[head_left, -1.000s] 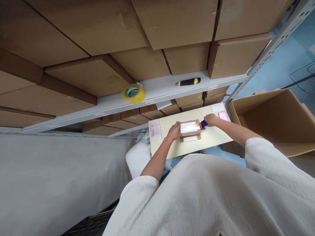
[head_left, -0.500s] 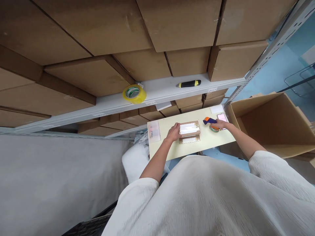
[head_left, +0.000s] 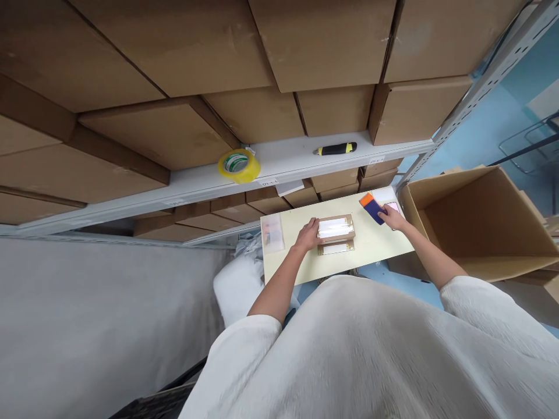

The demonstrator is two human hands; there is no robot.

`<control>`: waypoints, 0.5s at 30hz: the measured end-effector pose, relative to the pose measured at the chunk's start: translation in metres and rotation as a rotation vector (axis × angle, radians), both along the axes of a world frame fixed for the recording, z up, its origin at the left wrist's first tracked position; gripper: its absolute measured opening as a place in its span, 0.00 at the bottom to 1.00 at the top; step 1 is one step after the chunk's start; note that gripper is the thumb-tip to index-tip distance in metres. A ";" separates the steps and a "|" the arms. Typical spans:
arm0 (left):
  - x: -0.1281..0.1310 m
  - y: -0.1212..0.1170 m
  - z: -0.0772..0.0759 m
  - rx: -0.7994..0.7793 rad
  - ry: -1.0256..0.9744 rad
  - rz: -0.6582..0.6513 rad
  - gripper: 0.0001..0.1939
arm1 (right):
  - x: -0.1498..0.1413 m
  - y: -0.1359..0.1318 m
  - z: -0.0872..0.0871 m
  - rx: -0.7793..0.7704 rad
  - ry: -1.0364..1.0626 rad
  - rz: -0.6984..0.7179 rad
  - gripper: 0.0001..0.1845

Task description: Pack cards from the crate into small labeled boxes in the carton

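Observation:
On the pale yellow board [head_left: 301,265], my left hand [head_left: 308,234] grips the left end of a small cardboard box [head_left: 335,237] with a white label on top. Against its near side lies a second small labelled box [head_left: 336,249], lower than the first. My right hand [head_left: 393,217] is closed round a tape dispenser [head_left: 371,209], dark blue with an orange end, held above the board to the right of the boxes. Partly behind that hand shows a phone [head_left: 394,206] with a pinkish screen.
Large cartons [head_left: 323,41] fill the shelf ahead. On the shelf edge are a yellow tape roll [head_left: 251,170] and a black-and-yellow utility knife [head_left: 336,149]. An open carton [head_left: 484,227] stands to the right of the board. White bulky material [head_left: 236,291] lies at left.
My right hand has turned and lifted the tape dispenser, so its broad blue side and orange end now show and its tape roll is hidden. My left hand stays on the box.

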State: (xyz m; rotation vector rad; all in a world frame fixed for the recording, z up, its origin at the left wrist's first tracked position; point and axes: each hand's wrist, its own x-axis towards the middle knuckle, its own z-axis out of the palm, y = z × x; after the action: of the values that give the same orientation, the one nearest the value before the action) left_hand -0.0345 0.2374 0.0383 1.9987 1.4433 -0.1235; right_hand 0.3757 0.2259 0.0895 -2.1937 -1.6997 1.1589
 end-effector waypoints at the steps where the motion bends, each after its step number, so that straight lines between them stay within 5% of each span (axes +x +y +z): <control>1: 0.000 0.000 -0.001 -0.002 -0.003 0.004 0.56 | -0.004 0.000 -0.004 0.009 -0.084 0.020 0.16; 8: -0.001 -0.002 -0.004 -0.023 -0.014 0.031 0.58 | -0.046 -0.017 -0.047 -0.018 -0.435 0.078 0.27; 15: -0.001 -0.006 -0.003 -0.028 0.005 0.037 0.57 | -0.059 -0.032 -0.077 -0.095 -0.487 0.086 0.28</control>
State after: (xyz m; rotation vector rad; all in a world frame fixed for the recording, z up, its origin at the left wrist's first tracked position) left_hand -0.0360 0.2318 0.0354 1.9494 1.4727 -0.1325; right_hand 0.3166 0.1940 0.0126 -2.6488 -1.9616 0.7724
